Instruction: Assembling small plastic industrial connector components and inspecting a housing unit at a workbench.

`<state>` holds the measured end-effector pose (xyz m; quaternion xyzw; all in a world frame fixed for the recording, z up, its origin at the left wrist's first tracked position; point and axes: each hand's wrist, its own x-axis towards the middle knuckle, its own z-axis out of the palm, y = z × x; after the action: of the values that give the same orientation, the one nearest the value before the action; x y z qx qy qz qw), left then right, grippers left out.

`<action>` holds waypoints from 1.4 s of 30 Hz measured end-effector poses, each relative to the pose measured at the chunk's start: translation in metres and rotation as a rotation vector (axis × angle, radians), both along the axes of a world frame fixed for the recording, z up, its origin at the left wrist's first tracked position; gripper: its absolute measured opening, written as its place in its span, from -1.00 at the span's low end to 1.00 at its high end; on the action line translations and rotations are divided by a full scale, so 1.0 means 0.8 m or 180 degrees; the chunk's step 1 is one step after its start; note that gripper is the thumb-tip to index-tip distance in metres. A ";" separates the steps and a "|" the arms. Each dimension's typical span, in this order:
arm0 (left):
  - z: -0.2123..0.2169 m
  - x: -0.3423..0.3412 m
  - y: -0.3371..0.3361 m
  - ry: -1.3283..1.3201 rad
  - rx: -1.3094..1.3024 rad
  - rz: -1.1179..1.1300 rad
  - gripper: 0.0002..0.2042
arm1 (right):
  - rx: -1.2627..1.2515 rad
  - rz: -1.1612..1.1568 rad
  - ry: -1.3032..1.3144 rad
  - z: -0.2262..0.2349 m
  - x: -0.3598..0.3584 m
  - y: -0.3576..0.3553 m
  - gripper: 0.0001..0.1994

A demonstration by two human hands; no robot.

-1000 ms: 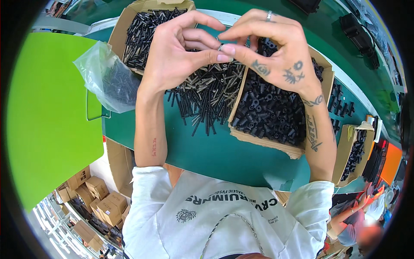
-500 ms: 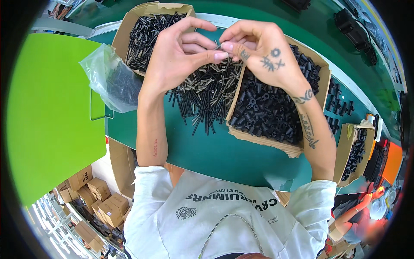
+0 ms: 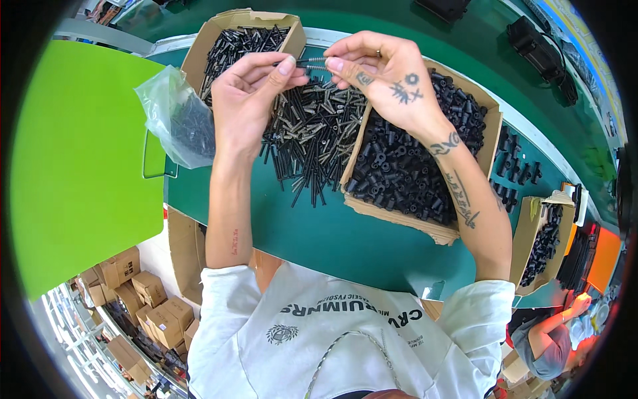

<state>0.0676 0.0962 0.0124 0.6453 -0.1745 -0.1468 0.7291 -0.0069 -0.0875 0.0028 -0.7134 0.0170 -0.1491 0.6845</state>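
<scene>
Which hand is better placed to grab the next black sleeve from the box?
Right. The right hand sits directly over the box of black sleeves; the left hand is over the screw pile.

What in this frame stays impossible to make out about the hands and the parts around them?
- Head view: the small part pinched between left hand and right hand is too small to identify.
- Clear plastic bag: dark contents blurred by the film.
- Cardboard box: the right forearm covers part of its black pieces.
- Right-edge box: bent by the fisheye rim.
</scene>
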 end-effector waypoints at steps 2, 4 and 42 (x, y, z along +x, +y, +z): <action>0.015 0.014 0.010 -0.0279 0.0552 -0.0160 -0.84 | 0.0084 0.0109 0.0006 -0.001 0.003 -0.002 -0.82; 0.037 0.047 0.019 -0.0834 0.1405 -0.0603 -0.88 | -0.0026 -0.0048 -0.0168 -0.008 0.005 -0.017 -0.80; 0.043 0.038 -0.048 -0.1842 0.1914 -0.0192 -0.82 | -0.4421 -0.1078 0.0037 0.001 -0.022 -0.251 -0.72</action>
<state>0.0980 0.0575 0.0466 0.8386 -0.3404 -0.0251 0.4245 -0.0243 -0.2879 0.0039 -0.9728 0.0323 -0.2260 0.0395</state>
